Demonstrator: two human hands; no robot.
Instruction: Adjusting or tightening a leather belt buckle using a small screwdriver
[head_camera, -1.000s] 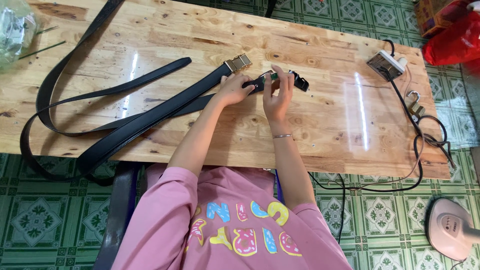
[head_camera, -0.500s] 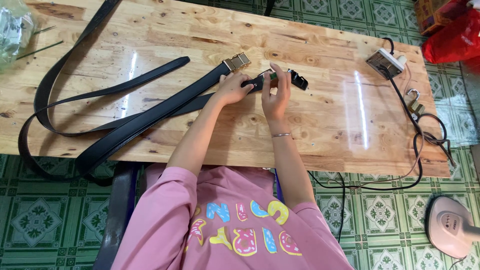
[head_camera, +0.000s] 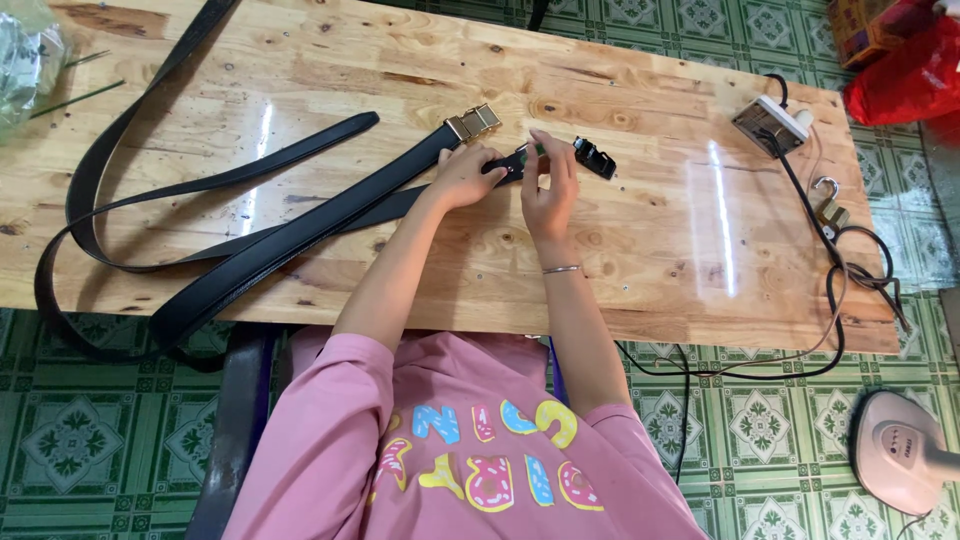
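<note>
Nearest the camera is the person's pink shirt (head_camera: 470, 440) with coloured letters, both forearms reaching up over the near edge of the tabletop (head_camera: 300, 60). The left hand (head_camera: 468, 175) lies a little past the middle of the tabletop, its fingers closed down on the end of a black belt (head_camera: 300, 235), pinning it to the wood. The right hand (head_camera: 548, 190), a thin bracelet at the wrist, is just beside it, fingers curled around a small dark buckle piece (head_camera: 515, 165) at that belt end; how firmly it is pinched is hard to tell, since the fingers cover it. Just right of the fingertips a small black clip (head_camera: 595, 158) lies alone on the wood. The belt runs from the hands toward the near left corner and loops over the left edge. A second black belt with a gold buckle (head_camera: 472, 122) lies just beyond the hands. At the far right corner sits a white power strip (head_camera: 770, 122), its black cable (head_camera: 830, 260) trailing along the right edge past a brass padlock (head_camera: 828, 205).
</note>
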